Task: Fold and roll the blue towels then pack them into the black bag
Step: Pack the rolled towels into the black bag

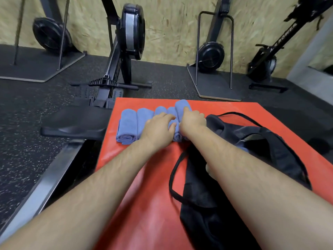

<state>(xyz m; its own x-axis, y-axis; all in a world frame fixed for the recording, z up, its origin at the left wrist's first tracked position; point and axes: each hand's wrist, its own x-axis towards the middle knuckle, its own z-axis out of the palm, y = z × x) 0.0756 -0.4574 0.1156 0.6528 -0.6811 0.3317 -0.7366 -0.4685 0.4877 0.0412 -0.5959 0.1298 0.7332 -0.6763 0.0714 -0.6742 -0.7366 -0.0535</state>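
Several rolled blue towels lie side by side on the red mat (137, 177). The leftmost roll (127, 125) and its neighbour (144, 120) lie untouched. My left hand (158, 129) holds a roll in the middle of the row (161, 110), fingers curled over it. My right hand (192, 120) grips the rightmost roll (182, 106), whose far end sits higher than the others. The black bag (234, 141) lies on the mat right of the towels, under my right forearm, its mouth facing the rolls. A bit of blue shows inside it.
A rowing machine (115, 69) with its black seat (75, 123) and metal rail stands left of the mat. More gym machines on boards line the chipboard wall. Dark speckled rubber floor surrounds the mat. The bag's strap (173, 177) loops over the mat's middle.
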